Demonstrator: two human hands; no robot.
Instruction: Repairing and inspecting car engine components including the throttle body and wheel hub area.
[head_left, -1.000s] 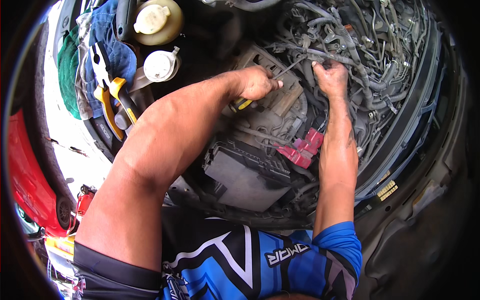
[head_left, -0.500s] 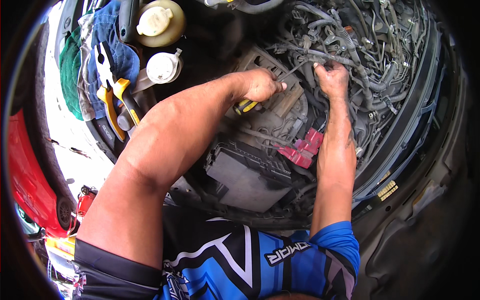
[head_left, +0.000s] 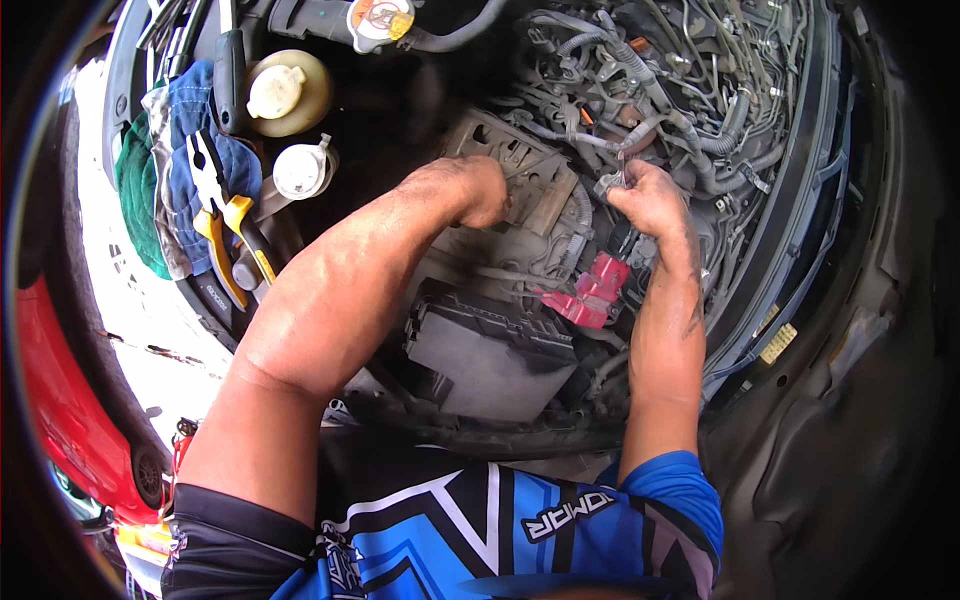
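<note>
Grey fitting (head_left: 608,184) lies at ten o'clock from the nearer right hand (head_left: 652,200), pinched in its fingers; whether the curled left hand (head_left: 484,190) grips anything is hidden.

The left hand (head_left: 485,193) curls above a dusty metal tray (head_left: 535,232), its palm hidden from view. The right hand (head_left: 650,203) pinches a small grey part (head_left: 609,183) near tangled hoses (head_left: 722,143). Red plastic covers (head_left: 602,280) sit beside a dark box (head_left: 490,362). Yellow-handled pliers (head_left: 240,214) lie on a blue cloth (head_left: 192,95), near a cream reservoir (head_left: 308,108).
</note>
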